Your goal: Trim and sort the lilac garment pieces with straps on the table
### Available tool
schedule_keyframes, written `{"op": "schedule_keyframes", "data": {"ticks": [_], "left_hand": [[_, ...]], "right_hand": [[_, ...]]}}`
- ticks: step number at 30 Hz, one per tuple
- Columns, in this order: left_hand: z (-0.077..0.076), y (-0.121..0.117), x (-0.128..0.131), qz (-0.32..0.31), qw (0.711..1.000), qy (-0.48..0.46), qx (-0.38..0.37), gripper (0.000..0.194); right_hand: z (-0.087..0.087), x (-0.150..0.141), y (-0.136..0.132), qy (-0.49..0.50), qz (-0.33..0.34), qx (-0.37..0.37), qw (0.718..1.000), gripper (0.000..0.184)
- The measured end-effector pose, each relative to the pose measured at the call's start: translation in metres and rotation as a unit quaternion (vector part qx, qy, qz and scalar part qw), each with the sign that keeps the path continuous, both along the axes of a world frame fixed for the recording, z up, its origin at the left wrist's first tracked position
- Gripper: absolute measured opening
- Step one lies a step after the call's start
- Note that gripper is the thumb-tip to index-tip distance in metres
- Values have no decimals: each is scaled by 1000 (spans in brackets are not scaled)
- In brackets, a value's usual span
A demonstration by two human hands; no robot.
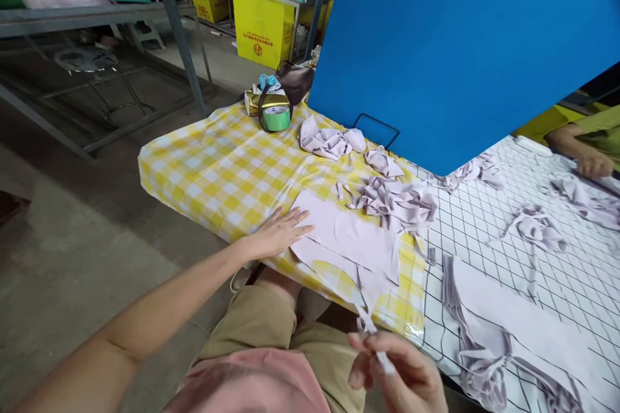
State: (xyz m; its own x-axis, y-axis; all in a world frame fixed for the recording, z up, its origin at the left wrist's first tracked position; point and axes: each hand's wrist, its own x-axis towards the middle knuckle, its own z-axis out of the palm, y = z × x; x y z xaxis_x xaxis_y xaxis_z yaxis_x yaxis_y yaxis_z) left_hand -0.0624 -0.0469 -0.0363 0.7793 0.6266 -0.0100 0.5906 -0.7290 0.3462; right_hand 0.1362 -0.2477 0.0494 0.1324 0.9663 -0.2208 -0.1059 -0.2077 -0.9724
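A pale lilac fabric piece (pixel 351 232) lies spread on the yellow checked tablecloth (pixel 208 171) in front of me. My left hand (pixel 276 232) rests flat at its left end, fingers apart. Near the table's front edge, my right hand (pixel 404 368) pinches a narrow fabric strap (pixel 365 322), which runs from the piece's lower right corner. The strap's end sticks out below the fingers. Just behind the piece sits a crumpled heap of the same fabric (pixel 400 200).
More crumpled fabric (pixel 324 139) and a roll of green tape (pixel 277 118) lie farther back. A large blue panel (pixel 445 45) rises behind the table. Stacked fabric pieces (pixel 513 303) lie right on a white grid-lined surface (pixel 489 226). Another person's hand (pixel 595 162) is at far right.
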Motion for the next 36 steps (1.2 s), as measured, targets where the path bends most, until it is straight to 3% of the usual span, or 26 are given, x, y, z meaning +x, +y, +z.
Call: {"op": "schedule_keyframes", "data": {"ticks": [3, 6, 10, 13, 16, 19, 22, 25, 27, 30, 32, 36], "left_hand": [[0, 0, 0, -2, 1000, 2, -7, 42], [8, -2, 5, 10, 1000, -13, -8, 41], [40, -19, 19, 35, 990, -128, -38, 28], [69, -36, 30, 7, 971, -220, -88, 15], [83, -46, 36, -14, 964, -238, -114, 14], [81, -47, 39, -3, 966, -230, -115, 15], [74, -44, 41, 25, 965, -223, -139, 17], [69, -40, 41, 74, 950, -236, -192, 14], [68, -38, 40, 117, 937, -237, -230, 12], [64, -35, 38, 166, 918, -215, -290, 13], [59, -31, 35, 166, 899, -206, -348, 15], [46, -22, 27, 130, 856, -201, -458, 17]], "right_hand": [[10, 6, 21, -59, -42, 22, 997, 22], [16, 7, 39, -94, -88, -8, 992, 27], [12, 1, 57, -160, -49, -52, 985, 35], [4, -6, 67, -249, -14, -51, 967, 42], [-1, -14, 73, -345, 10, -26, 938, 45], [-5, -19, 78, -407, 26, -2, 913, 42], [-11, -22, 81, -412, 24, 37, 910, 39], [-18, -23, 83, -336, 15, 65, 939, 35], [-24, -24, 83, -261, 31, 33, 964, 30], [-32, -27, 83, -229, 41, 9, 973, 23], [-37, -29, 84, -288, 45, 45, 955, 25], [-43, -30, 85, -454, 43, 165, 874, 22]]}}
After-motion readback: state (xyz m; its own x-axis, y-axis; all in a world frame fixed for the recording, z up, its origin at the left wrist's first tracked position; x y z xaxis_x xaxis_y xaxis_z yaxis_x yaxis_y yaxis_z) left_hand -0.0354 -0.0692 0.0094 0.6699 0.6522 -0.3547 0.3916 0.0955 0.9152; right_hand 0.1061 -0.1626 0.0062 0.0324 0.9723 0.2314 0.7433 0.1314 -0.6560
